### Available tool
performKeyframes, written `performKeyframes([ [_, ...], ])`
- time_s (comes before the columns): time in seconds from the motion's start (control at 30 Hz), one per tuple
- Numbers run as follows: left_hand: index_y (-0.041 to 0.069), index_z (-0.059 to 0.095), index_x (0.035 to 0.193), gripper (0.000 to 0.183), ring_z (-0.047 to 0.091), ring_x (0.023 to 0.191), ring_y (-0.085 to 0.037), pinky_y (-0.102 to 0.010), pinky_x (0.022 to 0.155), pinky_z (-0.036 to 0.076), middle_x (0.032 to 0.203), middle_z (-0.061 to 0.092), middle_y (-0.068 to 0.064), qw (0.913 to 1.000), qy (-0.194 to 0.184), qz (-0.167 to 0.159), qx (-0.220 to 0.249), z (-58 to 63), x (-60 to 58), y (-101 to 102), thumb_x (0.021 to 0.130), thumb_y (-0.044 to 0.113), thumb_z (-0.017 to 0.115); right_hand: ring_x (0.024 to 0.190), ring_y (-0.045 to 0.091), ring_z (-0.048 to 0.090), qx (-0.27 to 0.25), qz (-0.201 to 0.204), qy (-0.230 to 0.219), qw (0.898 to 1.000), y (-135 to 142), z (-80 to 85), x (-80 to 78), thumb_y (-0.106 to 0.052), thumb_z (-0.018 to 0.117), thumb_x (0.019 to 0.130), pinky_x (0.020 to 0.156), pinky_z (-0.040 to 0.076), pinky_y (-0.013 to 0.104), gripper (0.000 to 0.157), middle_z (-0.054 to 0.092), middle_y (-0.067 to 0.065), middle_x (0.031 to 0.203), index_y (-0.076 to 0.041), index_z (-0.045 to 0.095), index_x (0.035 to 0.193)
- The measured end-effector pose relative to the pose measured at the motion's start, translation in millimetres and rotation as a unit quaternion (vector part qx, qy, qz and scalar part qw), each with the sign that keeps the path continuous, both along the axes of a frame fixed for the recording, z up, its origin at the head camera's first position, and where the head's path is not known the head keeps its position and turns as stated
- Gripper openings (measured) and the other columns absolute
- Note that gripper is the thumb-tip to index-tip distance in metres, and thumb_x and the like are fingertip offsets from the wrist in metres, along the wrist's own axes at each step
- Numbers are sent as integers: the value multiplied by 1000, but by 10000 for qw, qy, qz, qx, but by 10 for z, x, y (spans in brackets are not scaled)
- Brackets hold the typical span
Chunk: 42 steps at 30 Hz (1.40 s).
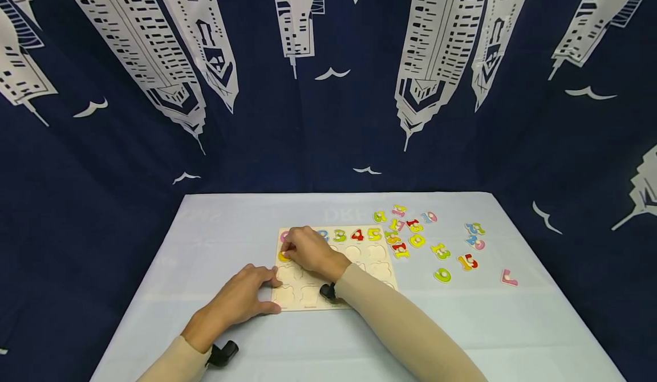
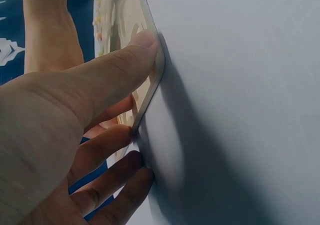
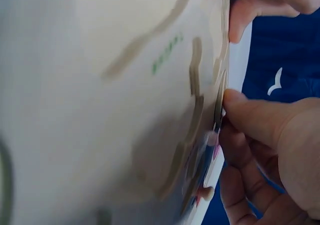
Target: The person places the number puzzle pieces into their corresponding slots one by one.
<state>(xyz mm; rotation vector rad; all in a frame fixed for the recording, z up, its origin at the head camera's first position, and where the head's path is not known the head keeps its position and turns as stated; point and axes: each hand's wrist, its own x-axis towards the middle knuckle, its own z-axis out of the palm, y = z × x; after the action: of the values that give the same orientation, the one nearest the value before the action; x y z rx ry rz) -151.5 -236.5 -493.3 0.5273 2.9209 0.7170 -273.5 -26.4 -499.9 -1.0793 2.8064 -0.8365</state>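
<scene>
1. Right hand (image 1: 313,254) pinches a yellow number piece (image 1: 283,257) at the left end of the wooden puzzle board's (image 1: 296,282) second row.
2. Left hand (image 1: 241,296), spread, touches the board's left edge.
3. Seated numerals read 3 (image 1: 340,235), 4 (image 1: 357,234), 5 (image 1: 374,234).
4. White desk (image 1: 215,239); navy skyline-print cloth (image 1: 303,137) behind.

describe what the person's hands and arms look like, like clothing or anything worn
The left hand and right hand are ungloved. The left sleeve and right sleeve are long, plain and beige. A small black device shows at each wrist, left device and right device. No cables are visible.
</scene>
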Motion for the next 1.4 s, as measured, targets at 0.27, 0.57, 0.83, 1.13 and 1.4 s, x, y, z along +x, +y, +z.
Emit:
performKeyframes([
  [0.27, 22, 88, 123, 49, 70, 122, -21, -51, 111, 61, 152, 80, -8, 10000, -62, -22, 25, -17, 4, -8, 82, 37, 109, 93, 6, 75, 13, 430, 59, 9991, 25, -36, -81, -8, 87, 106, 86, 62, 18, 5, 86, 0, 103, -11, 91, 104],
  [0.57, 23, 88, 125, 49, 71, 125, -23, -52, 113, 61, 152, 81, -7, 10000, -13, -74, -18, -24, 1, 2, 83, 38, 108, 101, 11, 77, -132, 722, 3, 9973, 112, -38, -153, -11, 89, 104, 98, 64, 26, 3, 87, 0, 106, -13, 91, 106],
  [0.83, 22, 88, 124, 48, 70, 125, -23, -54, 113, 61, 152, 80, -7, 10000, -77, -63, 4, -23, -3, 14, 83, 37, 108, 99, 9, 75, -81, 775, 10, 9970, 135, -20, -169, -15, 90, 105, 98, 63, 24, 4, 86, 0, 106, -11, 91, 105],
  [1.13, 21, 88, 124, 48, 72, 125, -25, -53, 114, 60, 152, 81, -8, 9999, 86, -103, -33, -3, 4, -7, 83, 37, 108, 84, 1, 65, -111, 327, -37, 9994, 32, -40, -105, -12, 90, 105, 79, 57, 16, 5, 83, 1, 99, -11, 89, 100],
  [1.4, 21, 88, 123, 48, 72, 124, -26, -53, 113, 61, 152, 80, -9, 9999, 76, -96, -11, 9, 9, -16, 82, 36, 108, 86, 5, 67, 117, 87, 7, 9999, -26, 15, -22, -12, 90, 104, 80, 59, 18, 6, 79, 2, 98, -11, 88, 99],
])
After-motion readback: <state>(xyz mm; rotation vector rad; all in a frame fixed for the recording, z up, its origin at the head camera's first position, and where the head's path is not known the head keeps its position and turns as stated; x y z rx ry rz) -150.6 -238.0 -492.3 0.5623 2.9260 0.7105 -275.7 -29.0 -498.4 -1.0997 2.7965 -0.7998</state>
